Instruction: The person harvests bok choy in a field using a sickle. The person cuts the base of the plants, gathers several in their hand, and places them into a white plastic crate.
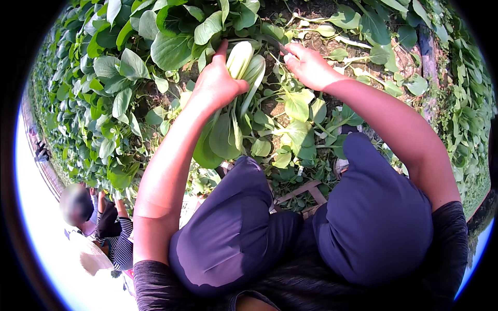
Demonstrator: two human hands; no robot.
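My left hand [221,79] is closed around leafy greens with pale, thick stalks, a bok choy bunch [242,64]. Its dark green leaves [223,136] hang down toward my knees. In my right hand [309,66] is a knife [283,49], gripped near the handle, most of which my fingers hide. The thin blade points left toward the plants just beyond the bunch; whether it touches one I cannot tell. Between and below my hands, loose trimmed leaves [297,105] lie on the soil.
Standing bok choy plants [116,70] fill the bed at left and top. Cut leaves litter brown soil [317,42] at right. A strip along the bed [428,58] borders another green row [463,112]. A slatted crate or stool [303,193] shows between my knees. Other people [120,237] are at lower left.
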